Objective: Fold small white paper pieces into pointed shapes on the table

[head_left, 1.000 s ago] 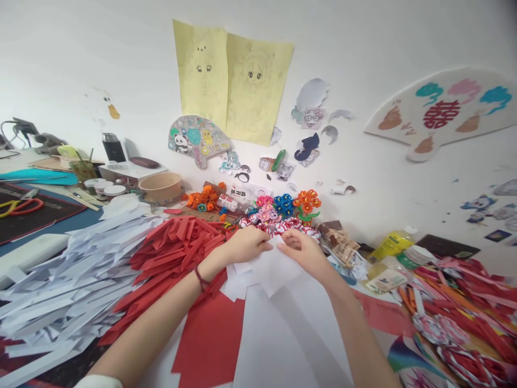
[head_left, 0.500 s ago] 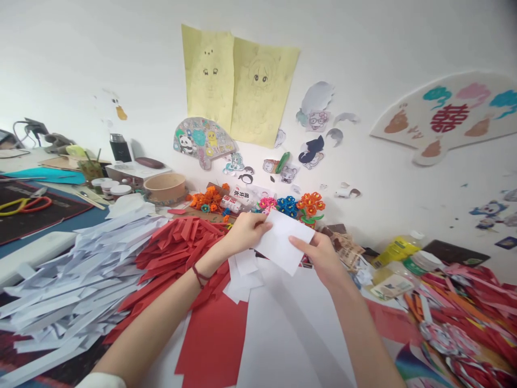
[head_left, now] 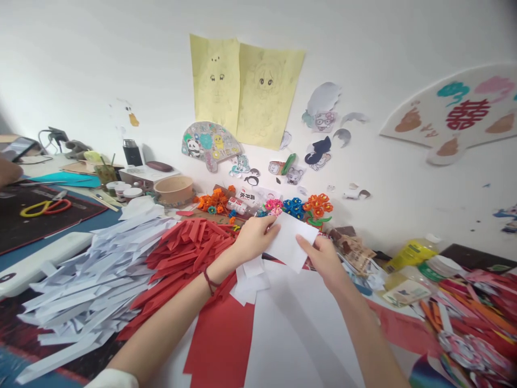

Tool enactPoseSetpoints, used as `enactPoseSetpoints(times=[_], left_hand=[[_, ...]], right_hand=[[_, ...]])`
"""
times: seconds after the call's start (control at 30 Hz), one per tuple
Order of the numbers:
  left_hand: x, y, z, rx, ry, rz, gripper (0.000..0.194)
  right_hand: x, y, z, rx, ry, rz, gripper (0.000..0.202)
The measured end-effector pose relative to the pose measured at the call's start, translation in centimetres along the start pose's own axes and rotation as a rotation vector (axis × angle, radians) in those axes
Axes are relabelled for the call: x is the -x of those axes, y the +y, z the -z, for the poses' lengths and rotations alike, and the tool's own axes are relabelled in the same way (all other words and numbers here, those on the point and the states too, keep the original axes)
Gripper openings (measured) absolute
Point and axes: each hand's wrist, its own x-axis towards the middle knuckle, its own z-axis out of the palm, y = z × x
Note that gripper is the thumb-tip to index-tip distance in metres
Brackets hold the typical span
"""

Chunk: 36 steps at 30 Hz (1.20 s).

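Observation:
A small white piece of paper (head_left: 291, 241) is held up between my two hands over the table. My left hand (head_left: 255, 237) pinches its left side, with the thumb toward me. On its right side my right hand (head_left: 321, 257) grips it, the thumb lying flat on the face; most of those fingers are hidden behind the sheet. Just below are several small white paper pieces (head_left: 249, 283), next to a large white sheet (head_left: 301, 328) and a red sheet (head_left: 222, 345). Left of my left forearm lie piles of folded red paper strips (head_left: 183, 250) and white paper strips (head_left: 97, 280).
Scissors (head_left: 46, 207) lie on a dark mat at the left, near another person's hand (head_left: 8, 173). A tan bowl (head_left: 174, 190) and orange flowers (head_left: 318, 206) stand by the wall. At the right are a yellow bottle (head_left: 414, 252) and a heap of coloured strips (head_left: 480, 318).
The view has swung left, shifting the scene rightward. Both hands still grip the white paper, which is now slightly bent. Another person's hand has appeared at the far left.

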Motion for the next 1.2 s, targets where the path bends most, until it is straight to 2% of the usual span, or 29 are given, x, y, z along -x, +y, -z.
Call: enactPoseSetpoints(times=[0.1,0.27,0.4,0.5,0.63,0.77,0.93,1.2], left_hand=[[0.0,-0.1,0.2,-0.049,0.092,0.018,0.014],[0.5,0.7,0.3,-0.159,0.191,0.064,0.026],[0.9,2.2,0.1,-0.188,0.121,0.015,0.048],[1.1,3.0,0.2,-0.015,0.042,0.007,0.058],[1.1,3.3,0.4,0.210,-0.035,-0.002,0.049],[1.2,3.2,0.2,0.175,-0.058,0.011,0.034],[1.3,3.0,-0.5,0.111,-0.028,0.090,0.041],[0.7,1.6,-0.9,0.212,0.035,0.144,0.032]], right_hand=[[0.0,-0.2,-0.1,0.024,0.007,-0.014,0.037],[0.2,-0.4,-0.1,0.051,-0.006,-0.028,0.043],[0.1,-0.1,-0.1,0.051,-0.008,-0.060,0.045],[-0.1,0.2,0.0,0.020,-0.017,-0.054,0.041],[-0.3,0.4,0.1,0.016,-0.002,-0.040,0.034],[-0.4,0.4,0.1,0.023,0.000,-0.040,0.030],[-0.1,0.0,-0.2,0.065,0.000,0.009,0.028],[0.7,-1.1,-0.8,-0.040,-0.140,0.046,0.054]])
